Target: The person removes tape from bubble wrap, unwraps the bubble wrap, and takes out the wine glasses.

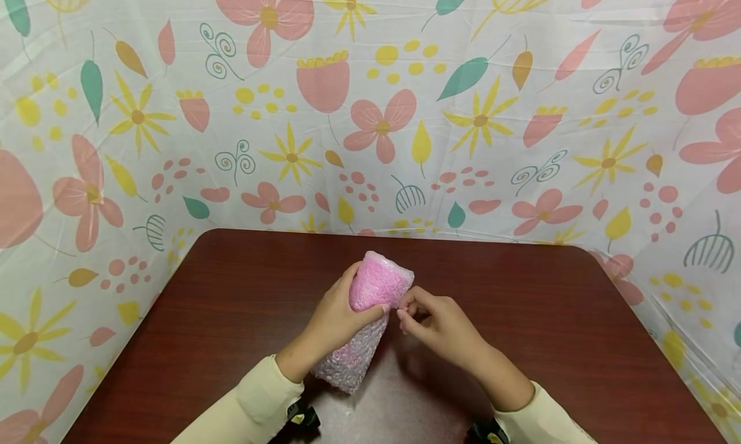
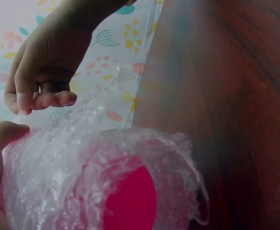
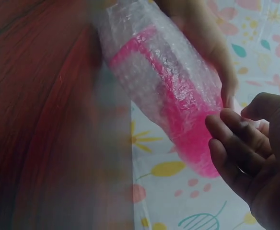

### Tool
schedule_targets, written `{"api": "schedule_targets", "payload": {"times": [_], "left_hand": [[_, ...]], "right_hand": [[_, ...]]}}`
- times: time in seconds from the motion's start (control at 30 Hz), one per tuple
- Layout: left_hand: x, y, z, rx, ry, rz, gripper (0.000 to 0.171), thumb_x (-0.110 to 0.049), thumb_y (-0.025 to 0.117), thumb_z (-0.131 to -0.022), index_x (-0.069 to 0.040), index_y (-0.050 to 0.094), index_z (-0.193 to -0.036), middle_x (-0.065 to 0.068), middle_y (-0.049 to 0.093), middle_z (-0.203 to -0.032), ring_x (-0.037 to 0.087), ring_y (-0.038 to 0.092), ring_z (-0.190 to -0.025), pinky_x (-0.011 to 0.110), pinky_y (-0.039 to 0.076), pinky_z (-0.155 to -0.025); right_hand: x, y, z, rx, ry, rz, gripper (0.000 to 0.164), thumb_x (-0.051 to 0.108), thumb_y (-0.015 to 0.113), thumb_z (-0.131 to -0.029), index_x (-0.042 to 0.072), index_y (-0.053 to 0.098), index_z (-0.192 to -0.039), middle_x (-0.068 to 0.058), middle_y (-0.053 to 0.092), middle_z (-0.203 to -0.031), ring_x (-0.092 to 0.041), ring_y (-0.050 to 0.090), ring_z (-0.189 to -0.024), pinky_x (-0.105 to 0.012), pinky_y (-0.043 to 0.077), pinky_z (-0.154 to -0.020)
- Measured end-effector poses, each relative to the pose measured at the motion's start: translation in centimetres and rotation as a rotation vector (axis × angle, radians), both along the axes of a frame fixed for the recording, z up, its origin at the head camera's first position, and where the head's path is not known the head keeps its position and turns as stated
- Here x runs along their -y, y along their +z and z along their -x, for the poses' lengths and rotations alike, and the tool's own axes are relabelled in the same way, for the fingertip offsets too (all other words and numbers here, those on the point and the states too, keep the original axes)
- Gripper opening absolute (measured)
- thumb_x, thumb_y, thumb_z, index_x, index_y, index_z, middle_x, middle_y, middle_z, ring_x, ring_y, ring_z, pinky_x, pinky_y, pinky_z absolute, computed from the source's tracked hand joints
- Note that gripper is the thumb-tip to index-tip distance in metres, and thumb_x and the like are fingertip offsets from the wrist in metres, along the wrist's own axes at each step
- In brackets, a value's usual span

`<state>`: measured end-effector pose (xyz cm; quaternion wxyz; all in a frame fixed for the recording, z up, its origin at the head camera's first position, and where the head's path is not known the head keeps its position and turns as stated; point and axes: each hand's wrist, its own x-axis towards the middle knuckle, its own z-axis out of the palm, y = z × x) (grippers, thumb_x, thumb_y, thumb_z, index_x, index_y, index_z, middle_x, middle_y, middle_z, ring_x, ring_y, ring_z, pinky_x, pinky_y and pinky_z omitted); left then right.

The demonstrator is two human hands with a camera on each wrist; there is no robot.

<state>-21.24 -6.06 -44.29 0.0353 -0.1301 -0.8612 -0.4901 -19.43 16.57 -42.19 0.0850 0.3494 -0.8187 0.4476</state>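
A pink object wrapped in bubble wrap [image 1: 379,283] tilts over the middle of the table. My left hand [image 1: 341,309] grips it around the upper part, its thumb lying across the front. At the package's right side, my right hand [image 1: 442,325] has thumb and index finger brought together at the wrap's edge, close to the left thumb. What sits between those fingertips is small and whitish, hard to make out. In the left wrist view, one end of the bubble wrap [image 2: 58,163] gapes around a smooth pink surface [image 2: 133,201]. The right wrist view shows the right hand's other fingers [image 3: 236,143] curled loosely.
Beneath the hands is a dark reddish-brown table [image 1: 231,302] with rounded far corners. A white cloth [image 1: 428,193] printed with flowers and leaves hangs behind it and along both sides. Black wrist gear [image 1: 303,417] shows below the left sleeve.
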Motion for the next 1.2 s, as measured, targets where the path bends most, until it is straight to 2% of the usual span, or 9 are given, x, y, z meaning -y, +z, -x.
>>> {"api": "schedule_targets", "payload": {"times": [0.27, 0.47, 0.77, 0.97, 1.2], "left_hand": [[-0.07, 0.06, -0.05, 0.021, -0.025, 0.011, 0.096, -0.056, 0.08, -0.078, -0.028, 0.031, -0.156, 0.003, 0.053, -0.146, 0.021, 0.06, -0.116, 0.045, 0.051, -0.095], [-0.12, -0.15, 0.0, 0.026, -0.036, 0.029, 0.098, -0.056, 0.081, -0.078, -0.029, 0.03, -0.157, 0.001, 0.052, -0.146, 0.019, 0.06, -0.115, 0.043, 0.051, -0.095], [-0.2, -0.41, 0.01, 0.005, -0.03, 0.048, 0.096, -0.054, 0.082, -0.078, -0.03, 0.032, -0.156, 0.001, 0.054, -0.143, 0.019, 0.06, -0.112, 0.041, 0.052, -0.093], [-0.3, -0.31, -0.09, -0.013, -0.016, 0.072, 0.097, -0.052, 0.082, -0.077, -0.028, 0.032, -0.156, 0.003, 0.053, -0.143, 0.021, 0.06, -0.114, 0.043, 0.051, -0.095], [-0.34, -0.24, -0.28, -0.038, 0.0, 0.1, 0.097, -0.05, 0.083, -0.078, -0.025, 0.031, -0.157, 0.007, 0.055, -0.138, 0.022, 0.061, -0.111, 0.043, 0.052, -0.093]], "right_hand": [[-0.17, -0.4, 0.16, 0.016, -0.019, -0.042, 0.014, 0.003, 0.065, -0.096, 0.012, 0.057, -0.103, 0.008, 0.063, -0.073, 0.001, 0.061, -0.063, -0.019, 0.053, -0.052], [-0.25, -0.51, 0.27, 0.015, -0.06, -0.081, 0.018, 0.001, 0.065, -0.093, 0.015, 0.056, -0.101, 0.012, 0.061, -0.071, 0.002, 0.058, -0.06, -0.019, 0.049, -0.049], [-0.26, -0.47, 0.26, 0.064, -0.015, -0.058, 0.018, -0.002, 0.061, -0.095, 0.014, 0.056, -0.102, 0.005, 0.064, -0.067, -0.013, 0.066, -0.059, -0.02, 0.049, -0.052], [-0.32, -0.08, 0.15, 0.113, -0.01, -0.077, 0.018, 0.0, 0.059, -0.095, 0.015, 0.056, -0.103, 0.006, 0.062, -0.066, -0.009, 0.066, -0.059, -0.022, 0.049, -0.062], [-0.38, 0.14, 0.05, 0.159, 0.003, -0.094, 0.015, 0.0, 0.056, -0.096, 0.011, 0.057, -0.105, 0.003, 0.061, -0.066, -0.013, 0.067, -0.059, -0.023, 0.049, -0.062]]}}
